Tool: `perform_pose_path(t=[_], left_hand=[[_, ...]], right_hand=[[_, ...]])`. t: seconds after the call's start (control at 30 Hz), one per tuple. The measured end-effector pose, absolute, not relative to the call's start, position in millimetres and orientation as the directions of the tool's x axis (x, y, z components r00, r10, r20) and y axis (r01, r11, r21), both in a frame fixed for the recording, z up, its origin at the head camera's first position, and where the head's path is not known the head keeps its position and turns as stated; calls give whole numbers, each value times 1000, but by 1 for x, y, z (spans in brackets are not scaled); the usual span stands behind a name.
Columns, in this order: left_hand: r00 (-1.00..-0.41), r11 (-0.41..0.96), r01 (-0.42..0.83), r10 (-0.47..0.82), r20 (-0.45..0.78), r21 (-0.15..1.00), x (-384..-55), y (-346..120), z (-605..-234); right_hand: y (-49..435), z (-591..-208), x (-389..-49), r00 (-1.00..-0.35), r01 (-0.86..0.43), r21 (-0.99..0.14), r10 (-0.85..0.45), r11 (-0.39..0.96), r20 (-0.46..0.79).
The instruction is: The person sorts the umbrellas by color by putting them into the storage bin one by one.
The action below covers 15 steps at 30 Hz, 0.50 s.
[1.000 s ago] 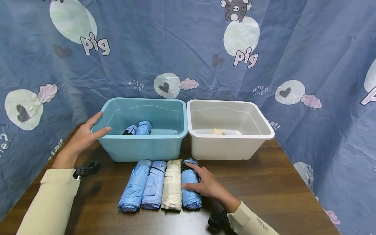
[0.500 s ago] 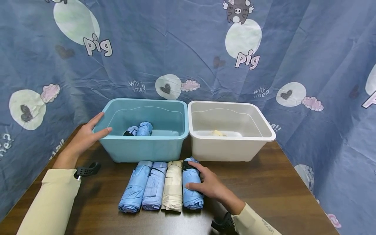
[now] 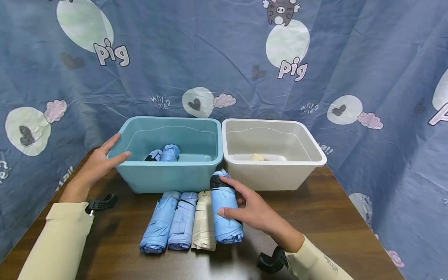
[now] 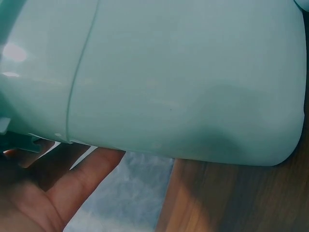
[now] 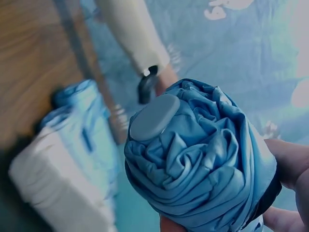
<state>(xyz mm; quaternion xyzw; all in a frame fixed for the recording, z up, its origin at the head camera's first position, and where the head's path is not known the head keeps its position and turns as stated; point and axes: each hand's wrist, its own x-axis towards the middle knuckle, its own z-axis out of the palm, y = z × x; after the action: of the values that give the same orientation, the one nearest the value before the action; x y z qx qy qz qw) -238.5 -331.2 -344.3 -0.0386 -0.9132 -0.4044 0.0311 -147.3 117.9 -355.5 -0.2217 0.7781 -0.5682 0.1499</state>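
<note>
My right hand (image 3: 257,208) grips a rolled blue umbrella (image 3: 225,217) with a black band, its near end raised off the table. The right wrist view shows this umbrella's bunched fabric (image 5: 207,159) and a grey oval end piece (image 5: 155,117). To its left lie a cream umbrella (image 3: 204,229), a periwinkle umbrella (image 3: 182,225) and a light blue umbrella (image 3: 161,223), side by side. My left hand (image 3: 99,161) rests on the left side of the teal bin (image 3: 168,177), fingers extended and thumb by the front rim. In the left wrist view its fingers (image 4: 87,181) touch the bin's edge.
Two blue rolled umbrellas (image 3: 170,153) lie in the teal bin. Beside it stands a white bin (image 3: 266,177) with a small cream item (image 3: 258,157) partly visible inside. Both stand on a wooden table (image 3: 315,221) before a blue printed cloth (image 3: 238,50).
My right hand has lifted the rightmost blue umbrella from the table, its far end now higher and overlapping the cream one. My left hand stays on the teal bin.
</note>
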Motion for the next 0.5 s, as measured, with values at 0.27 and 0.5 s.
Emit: perform_pose_path(t=[0.27, 0.5], left_hand=[[-996, 677, 83, 35, 81, 731, -239, -331, -343], [-997, 683, 74, 24, 78, 726, -239, -331, -344]], right_hand=[[109, -307, -154, -825, -208, -962, -560, 177, 75], [93, -278, -181, -838, -220, -965, -534, 141, 113]])
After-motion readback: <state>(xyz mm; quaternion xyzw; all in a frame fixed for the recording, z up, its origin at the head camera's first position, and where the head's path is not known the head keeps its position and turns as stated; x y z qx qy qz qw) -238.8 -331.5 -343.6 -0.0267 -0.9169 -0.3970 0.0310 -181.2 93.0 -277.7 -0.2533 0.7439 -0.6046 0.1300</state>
